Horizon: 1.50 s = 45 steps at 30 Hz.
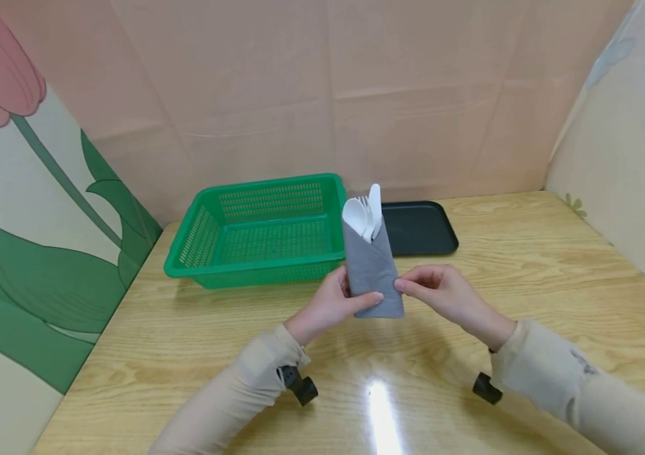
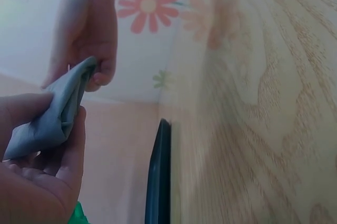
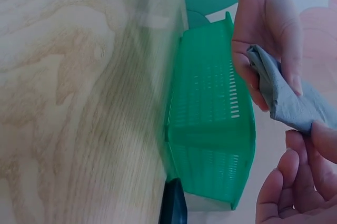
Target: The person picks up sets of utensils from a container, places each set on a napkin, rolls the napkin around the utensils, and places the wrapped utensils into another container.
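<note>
A folded grey napkin is held up above the table in the head view, with a white spoon, fork and knife standing out of its top. My left hand grips the napkin's lower left, thumb across the front and fingers behind. On the opposite side, my right hand pinches the napkin's edge between thumb and forefinger. The left wrist view shows the napkin end-on, its folded layers facing the camera. The cutlery's lower parts are hidden inside the napkin.
Behind the left hand stands a green perforated basket with nothing in it. A black tray lies to its right, partly covered by the napkin in the head view. The wooden table meets a peach backdrop behind.
</note>
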Motion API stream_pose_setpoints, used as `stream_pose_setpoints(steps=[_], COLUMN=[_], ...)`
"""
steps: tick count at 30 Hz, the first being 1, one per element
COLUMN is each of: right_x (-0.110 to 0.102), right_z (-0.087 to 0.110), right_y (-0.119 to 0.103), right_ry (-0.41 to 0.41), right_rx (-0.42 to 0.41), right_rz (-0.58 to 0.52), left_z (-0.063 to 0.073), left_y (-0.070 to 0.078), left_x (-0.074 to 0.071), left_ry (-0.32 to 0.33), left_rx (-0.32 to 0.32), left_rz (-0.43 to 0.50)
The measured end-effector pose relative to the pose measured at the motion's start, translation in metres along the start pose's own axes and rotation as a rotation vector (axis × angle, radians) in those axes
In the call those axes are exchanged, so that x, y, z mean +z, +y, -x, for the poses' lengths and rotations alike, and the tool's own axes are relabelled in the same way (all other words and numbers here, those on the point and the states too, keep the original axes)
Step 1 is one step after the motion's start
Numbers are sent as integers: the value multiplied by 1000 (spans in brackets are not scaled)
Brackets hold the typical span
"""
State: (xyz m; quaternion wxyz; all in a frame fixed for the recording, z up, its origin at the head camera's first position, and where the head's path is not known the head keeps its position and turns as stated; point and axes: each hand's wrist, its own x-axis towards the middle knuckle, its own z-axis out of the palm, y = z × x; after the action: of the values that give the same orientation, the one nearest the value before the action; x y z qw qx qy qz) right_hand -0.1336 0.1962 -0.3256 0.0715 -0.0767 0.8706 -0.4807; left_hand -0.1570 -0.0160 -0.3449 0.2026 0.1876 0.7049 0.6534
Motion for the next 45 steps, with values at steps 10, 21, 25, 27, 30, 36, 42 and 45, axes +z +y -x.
stream_pose_setpoints(steps=[10,21,25,27,30,36,42,45], right_x=[-5,2,9,13,17,25,32,35], right_z=[-22,-61,-72,-77,-81,-86,-90,-91], right_y=[4,-2,-5,-5,-5,-7,-6,-6], right_ry=[21,61,87,83,72,51,76,67], right_rx=[-77,-162,-212,-233,-241,-200,-246,-252], right_rz=[21,67,80,82,81,68,158,169], left_z=[0,3,4,4,5,6,7,7], left_y=[3,5,7,8,8,8,8,8], left_x=[-6,-7,-8,-8,-10,-14,-18,-21], left_ry=[26,-1,-1,3,14,34,43,57], left_rx=[5,3,2,1,-4,-11,22,28], left_rz=[-34,-12,-1,-3,-9,-19,-2,-5])
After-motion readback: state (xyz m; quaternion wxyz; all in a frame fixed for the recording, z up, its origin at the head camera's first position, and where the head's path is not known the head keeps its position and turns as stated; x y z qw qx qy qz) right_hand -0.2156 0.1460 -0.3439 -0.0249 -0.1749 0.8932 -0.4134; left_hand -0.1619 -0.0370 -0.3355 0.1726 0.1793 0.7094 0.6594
